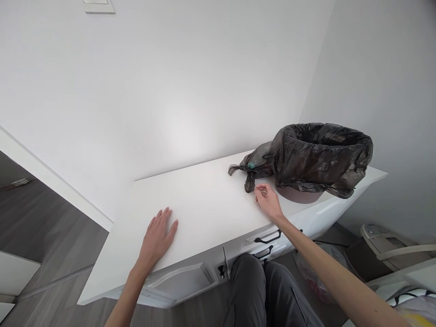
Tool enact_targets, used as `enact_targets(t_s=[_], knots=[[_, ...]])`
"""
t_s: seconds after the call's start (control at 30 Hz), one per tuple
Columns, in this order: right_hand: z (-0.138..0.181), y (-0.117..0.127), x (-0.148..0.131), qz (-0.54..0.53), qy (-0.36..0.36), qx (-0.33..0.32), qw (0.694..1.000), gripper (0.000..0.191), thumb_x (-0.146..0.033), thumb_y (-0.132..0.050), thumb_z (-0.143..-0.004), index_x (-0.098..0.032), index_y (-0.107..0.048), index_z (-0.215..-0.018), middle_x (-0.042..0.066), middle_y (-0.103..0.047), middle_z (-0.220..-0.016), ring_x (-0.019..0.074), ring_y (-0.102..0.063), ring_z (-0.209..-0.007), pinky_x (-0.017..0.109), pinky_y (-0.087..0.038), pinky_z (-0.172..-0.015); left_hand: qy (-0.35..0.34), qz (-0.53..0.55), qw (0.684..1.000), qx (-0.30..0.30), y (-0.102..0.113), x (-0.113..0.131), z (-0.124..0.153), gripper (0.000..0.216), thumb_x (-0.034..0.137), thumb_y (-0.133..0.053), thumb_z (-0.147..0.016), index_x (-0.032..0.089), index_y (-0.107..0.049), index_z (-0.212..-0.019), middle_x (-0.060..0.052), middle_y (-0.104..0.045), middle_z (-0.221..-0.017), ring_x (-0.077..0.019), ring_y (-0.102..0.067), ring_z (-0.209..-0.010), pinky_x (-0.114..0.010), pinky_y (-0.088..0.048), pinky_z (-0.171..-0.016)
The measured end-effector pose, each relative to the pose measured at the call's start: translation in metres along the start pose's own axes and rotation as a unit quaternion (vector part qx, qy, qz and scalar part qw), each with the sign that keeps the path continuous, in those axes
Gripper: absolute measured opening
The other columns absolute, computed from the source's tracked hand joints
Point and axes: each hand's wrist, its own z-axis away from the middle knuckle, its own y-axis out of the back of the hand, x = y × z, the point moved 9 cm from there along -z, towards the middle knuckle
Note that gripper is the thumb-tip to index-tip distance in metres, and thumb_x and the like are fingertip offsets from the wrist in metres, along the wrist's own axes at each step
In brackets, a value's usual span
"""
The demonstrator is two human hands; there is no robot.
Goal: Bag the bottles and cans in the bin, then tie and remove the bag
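Observation:
My left hand (158,236) lies flat on the white cabinet top (204,195), fingers stretched out and nothing in it. Farther right, my right hand (269,203) is closed in a pinch just above the same surface; something small and pale may be between the fingertips, too small to name. Close to those fingers is a knotted black plastic bag (262,159) with two loose tied ends and a teal spot at the knot. Against it stands a trash bin (303,195), its brownish base showing below a black bin liner (320,163) folded over the rim.
Drawers with black handles (269,237) and a cabinet door (184,281) face my legs (248,286). At the lower right are a beige appliance (388,240) and a clear plastic bag (316,272). A wall (190,91) rises behind the cabinet; a doorway opens at left.

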Motion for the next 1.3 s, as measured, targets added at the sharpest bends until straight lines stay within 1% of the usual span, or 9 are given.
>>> enact_targets(t_s=[0.23,0.4,0.47,0.6,0.67,0.77,1.0,1.13,1.3], knots=[[0.004,-0.001,-0.008,0.035,-0.004,-0.014,0.999,0.022,-0.037,-0.057,-0.086,-0.022,-0.058,-0.102,0.006,-0.07,-0.099,0.0181,-0.065,-0.065,0.034,-0.051,-0.068,0.008,0.004,1.0,-0.008,0.002,0.004,0.0,0.059,0.056,-0.038,-0.103,0.021,-0.05,-0.149,-0.008,-0.048,-0.161,-0.0299,-0.038,-0.153,-0.055,-0.033,-0.126],[0.002,0.0,-0.005,0.033,-0.005,-0.008,0.999,0.024,-0.038,-0.055,-0.087,-0.022,-0.058,-0.105,0.007,-0.07,-0.104,0.0182,-0.065,-0.067,0.034,-0.05,-0.068,0.01,0.005,1.0,-0.011,0.002,0.004,0.0,0.059,0.056,-0.037,-0.103,0.02,-0.051,-0.148,-0.008,-0.047,-0.162,-0.0301,-0.037,-0.154,-0.054,-0.033,-0.126],[0.0,0.001,-0.001,0.034,0.0,0.003,0.999,0.03,-0.038,-0.055,-0.088,-0.021,-0.057,-0.112,0.01,-0.067,-0.116,0.0176,-0.066,-0.069,0.034,-0.051,-0.07,0.009,0.005,1.0,-0.012,0.002,0.004,0.0,0.059,0.056,-0.037,-0.103,0.02,-0.05,-0.148,-0.008,-0.047,-0.162,-0.03,-0.037,-0.154,-0.054,-0.032,-0.126],[-0.004,0.001,0.001,0.06,0.021,0.006,0.998,0.05,-0.044,-0.055,-0.09,-0.02,-0.051,-0.134,0.017,-0.051,-0.144,0.015,-0.066,-0.07,0.039,-0.053,-0.085,0.01,0.006,1.0,-0.017,0.001,0.004,0.0,0.059,0.057,-0.036,-0.103,0.02,-0.05,-0.148,-0.008,-0.046,-0.162,-0.0296,-0.036,-0.154,-0.054,-0.031,-0.127],[-0.006,-0.005,-0.002,0.091,0.038,-0.019,0.995,0.055,-0.045,-0.056,-0.091,-0.024,-0.049,-0.142,0.016,-0.049,-0.147,0.0132,-0.064,-0.066,0.041,-0.052,-0.091,0.009,0.008,1.0,-0.019,0.0,0.004,0.0,0.059,0.057,-0.036,-0.103,0.02,-0.05,-0.148,-0.008,-0.046,-0.162,-0.0295,-0.036,-0.154,-0.054,-0.031,-0.127],[-0.011,-0.014,-0.009,0.157,0.063,-0.046,0.985,0.058,-0.043,-0.057,-0.092,-0.032,-0.049,-0.148,0.012,-0.055,-0.142,0.0149,-0.062,-0.067,0.044,-0.05,-0.095,0.005,0.01,1.0,-0.013,0.001,0.006,-0.001,0.059,0.056,-0.037,-0.103,0.02,-0.051,-0.147,-0.009,-0.046,-0.162,-0.0297,-0.036,-0.154,-0.054,-0.031,-0.127],[-0.031,-0.028,-0.012,0.259,0.068,-0.032,0.963,0.048,-0.035,-0.052,-0.093,-0.025,-0.061,-0.139,0.011,-0.061,-0.14,0.0317,-0.063,-0.111,0.045,-0.049,-0.095,0.003,0.004,1.0,-0.008,0.004,0.009,-0.001,0.058,0.055,-0.036,-0.103,0.02,-0.052,-0.147,-0.009,-0.048,-0.161,-0.0302,-0.038,-0.153,-0.055,-0.032,-0.126],[-0.021,-0.035,-0.015,0.264,0.073,-0.073,0.959,0.042,-0.031,-0.054,-0.09,-0.03,-0.066,-0.131,0.006,-0.065,-0.138,0.0308,-0.064,-0.113,0.045,-0.049,-0.096,0.009,0.001,1.0,-0.016,0.004,0.009,-0.001,0.059,0.054,-0.036,-0.103,0.019,-0.051,-0.148,-0.008,-0.047,-0.162,-0.0299,-0.036,-0.154,-0.054,-0.032,-0.127],[0.017,-0.05,-0.034,0.188,0.106,-0.158,0.964,0.033,-0.037,-0.062,-0.089,-0.034,-0.073,-0.12,0.001,-0.072,-0.128,0.0268,-0.067,-0.106,0.038,-0.052,-0.087,0.002,-0.003,1.0,-0.004,0.005,0.011,-0.001,0.058,0.053,-0.036,-0.103,0.019,-0.053,-0.146,-0.009,-0.049,-0.16,-0.0306,-0.039,-0.153,-0.055,-0.034,-0.125]])
